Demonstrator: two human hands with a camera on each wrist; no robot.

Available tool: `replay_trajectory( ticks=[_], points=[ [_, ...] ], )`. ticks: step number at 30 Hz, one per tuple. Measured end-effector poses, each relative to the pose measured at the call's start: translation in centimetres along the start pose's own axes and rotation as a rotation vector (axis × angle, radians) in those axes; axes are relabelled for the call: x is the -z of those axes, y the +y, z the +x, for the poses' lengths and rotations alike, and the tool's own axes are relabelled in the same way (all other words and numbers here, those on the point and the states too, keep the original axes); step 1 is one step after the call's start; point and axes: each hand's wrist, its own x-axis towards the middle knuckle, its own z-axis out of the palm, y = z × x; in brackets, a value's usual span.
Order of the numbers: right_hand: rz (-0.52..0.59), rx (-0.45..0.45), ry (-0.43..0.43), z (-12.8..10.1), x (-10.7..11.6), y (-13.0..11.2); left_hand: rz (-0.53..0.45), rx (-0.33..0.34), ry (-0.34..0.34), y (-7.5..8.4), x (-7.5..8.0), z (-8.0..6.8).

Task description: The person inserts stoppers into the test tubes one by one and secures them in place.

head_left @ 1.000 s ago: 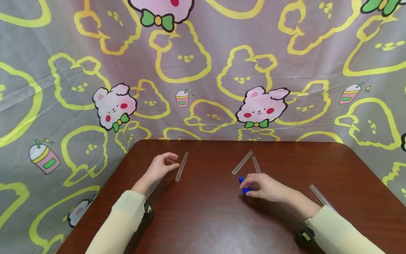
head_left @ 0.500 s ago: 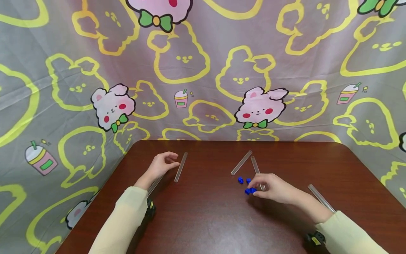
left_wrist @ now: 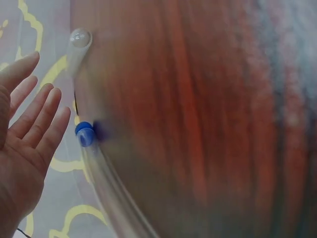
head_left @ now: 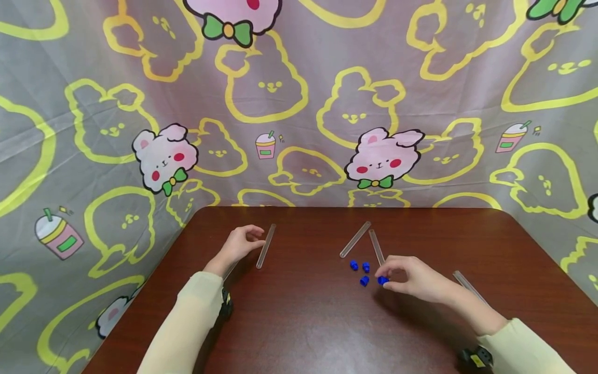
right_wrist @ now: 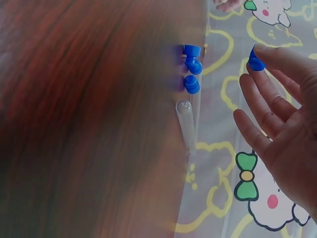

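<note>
The right hand [head_left: 413,278] pinches a blue cap [head_left: 382,280] at its fingertips – three more caps [head_left: 364,281] lie just left – while only the left wrist view shows the left hand [left_wrist: 22,144] open.

Five clear plastic tubes lie on the brown table [head_left: 299,322]. One tube [head_left: 266,245] sits left of centre in the head view, and a second tube [head_left: 230,270] shows partly beside the left wrist. Two more, a slanted tube [head_left: 355,239] and an upright tube [head_left: 376,247], meet right of centre, and a fifth tube [head_left: 464,285] lies at the right.

Four blue caps sit right of centre: one cap [head_left: 354,265], a second cap [head_left: 366,267], a third cap [head_left: 364,281] and a fourth cap [head_left: 382,280].

Two hands are in view.
</note>
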Motion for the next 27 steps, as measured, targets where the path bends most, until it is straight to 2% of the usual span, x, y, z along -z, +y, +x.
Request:
replay_trajectory(
  ticks=[9,19,27],
  points=[
    [-0.024,0.006,0.040,-1.1,0.5,0.1,-0.004,0.042,-0.015,-0.9,-0.1,0.2],
    [-0.020,0.036,0.085,-2.1,0.9,0.4,0.003,0.045,-0.037,-0.8,-0.4,0.3],
    [-0.042,0.018,0.108,-2.6,1.3,0.5,0.003,0.062,-0.050,-0.8,-0.6,0.4]
  ],
)
